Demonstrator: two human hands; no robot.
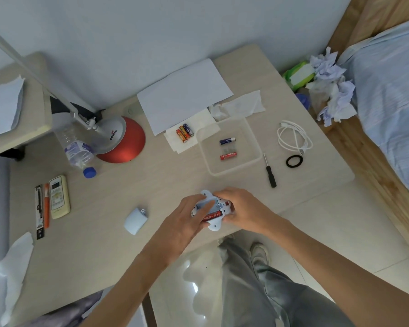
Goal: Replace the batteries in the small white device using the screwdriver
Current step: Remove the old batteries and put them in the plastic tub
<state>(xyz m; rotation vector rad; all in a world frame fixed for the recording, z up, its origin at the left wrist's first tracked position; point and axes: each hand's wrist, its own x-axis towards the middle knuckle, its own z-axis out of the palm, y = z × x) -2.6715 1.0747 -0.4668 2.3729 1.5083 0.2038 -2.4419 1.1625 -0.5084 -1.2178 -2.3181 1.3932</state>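
The small white device (214, 224) lies near the table's front edge with its battery bay open and a red battery (211, 216) inside. My right hand (241, 210) grips the device from the right. My left hand (187, 220) rests on its left side, fingers reaching into the bay. The black-handled screwdriver (269, 172) lies on the table to the upper right, untouched. A clear tray (253, 138) holds a blue battery (227, 140) and a red battery (228, 156). Three more batteries (184, 133) lie on a tissue. A white cover piece (135, 220) lies left of the device.
A red lamp base (125, 147), a plastic bottle (77, 149), a remote control (59, 197) and pens (43, 208) stand on the left. White paper (182, 95) lies at the back. A white cable (293, 138) and a black ring (294, 161) lie on the right. A bed borders the table's right side.
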